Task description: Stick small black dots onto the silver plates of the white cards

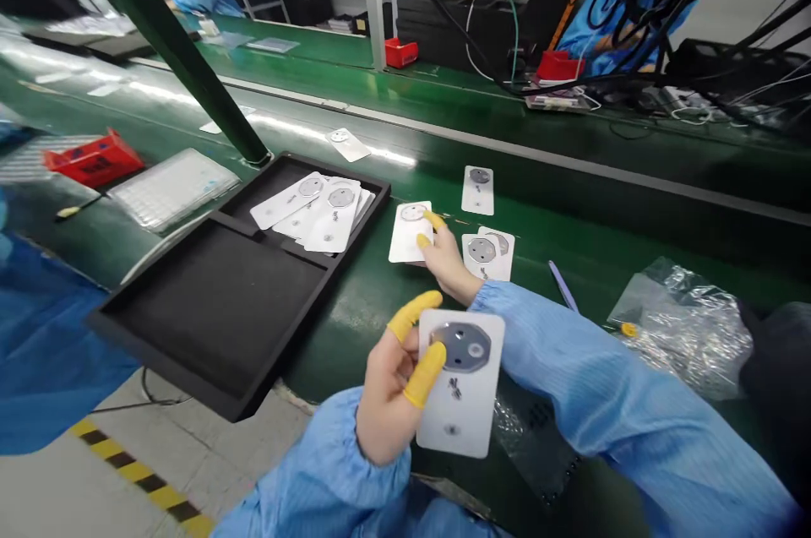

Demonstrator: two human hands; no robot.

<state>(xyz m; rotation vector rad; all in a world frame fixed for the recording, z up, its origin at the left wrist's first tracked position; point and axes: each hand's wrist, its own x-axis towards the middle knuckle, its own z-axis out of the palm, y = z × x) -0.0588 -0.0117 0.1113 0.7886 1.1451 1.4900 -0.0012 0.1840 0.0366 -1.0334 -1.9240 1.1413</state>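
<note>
Yellow finger cots cover fingertips on both hands. My left hand (396,377) pinches a white card (465,411) with a dark grey rounded plate near its top, held upright close to the camera. Farther off, my right hand (447,255) has thumb and finger closed on the right edge of another white card (407,242), just right of the black tray. Two overlapping cards (487,255) lie beyond my right wrist, and a single card (478,190) lies behind them. Several similar cards (329,217) are heaped in the far compartment of the black tray (221,301).
A green post (190,69) rises behind the tray. Left stand a red bin (95,160) and clear plastic trays (174,187). On the right lie a purple pen (563,286) and clear plastic bags (684,327). A person's blue sleeve (51,344) is at far left.
</note>
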